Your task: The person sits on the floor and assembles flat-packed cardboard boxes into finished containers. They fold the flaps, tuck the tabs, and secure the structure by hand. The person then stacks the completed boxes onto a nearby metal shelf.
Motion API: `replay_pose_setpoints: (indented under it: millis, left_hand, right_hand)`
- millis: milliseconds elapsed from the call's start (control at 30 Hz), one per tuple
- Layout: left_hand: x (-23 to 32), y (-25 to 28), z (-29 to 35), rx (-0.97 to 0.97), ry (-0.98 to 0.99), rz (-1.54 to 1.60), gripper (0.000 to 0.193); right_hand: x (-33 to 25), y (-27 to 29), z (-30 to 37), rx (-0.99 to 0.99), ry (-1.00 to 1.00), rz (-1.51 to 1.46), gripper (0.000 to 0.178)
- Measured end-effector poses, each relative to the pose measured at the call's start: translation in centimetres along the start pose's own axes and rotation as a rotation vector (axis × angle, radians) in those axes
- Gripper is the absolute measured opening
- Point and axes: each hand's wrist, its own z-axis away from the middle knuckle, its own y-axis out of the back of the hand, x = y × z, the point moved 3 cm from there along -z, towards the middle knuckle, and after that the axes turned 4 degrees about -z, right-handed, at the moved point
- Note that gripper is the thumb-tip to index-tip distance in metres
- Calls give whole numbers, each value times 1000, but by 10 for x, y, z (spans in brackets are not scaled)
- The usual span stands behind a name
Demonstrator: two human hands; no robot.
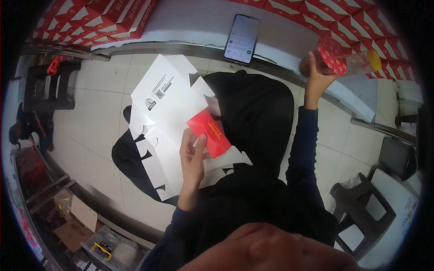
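My left hand (193,156) pinches a small red packet (210,133) with yellow print, thumb on top. Beneath it, a flat white cardboard box blank (174,119) with cut tabs and dark print lies unfolded across my dark-clothed lap. Out to the far right, my right hand (320,79) is closed round a cup (307,67) with brownish contents and a red patterned lid (332,55). Just beyond that lid lies a clear cylinder (359,63) with a yellow end; whether it touches the cup I cannot tell.
A phone (242,39) with a lit screen lies on the pale ledge ahead. Red-and-white boxes (110,22) are stacked at the far left, more (361,20) at the far right. Dark plastic stools (49,86) (361,212) stand either side. A clear bin (113,250) sits lower left.
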Motion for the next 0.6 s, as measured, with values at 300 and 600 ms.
replay_pose_setpoints:
  millis: [300, 600]
  left_hand:
    - [11, 1, -10, 98, -105, 123, 28]
    - [42, -16, -11, 25, -297, 275, 31]
  right_hand:
    - [-42, 12, 30, 106, 19, 316, 76]
    - [-174, -17, 169, -1041, -100, -405, 61]
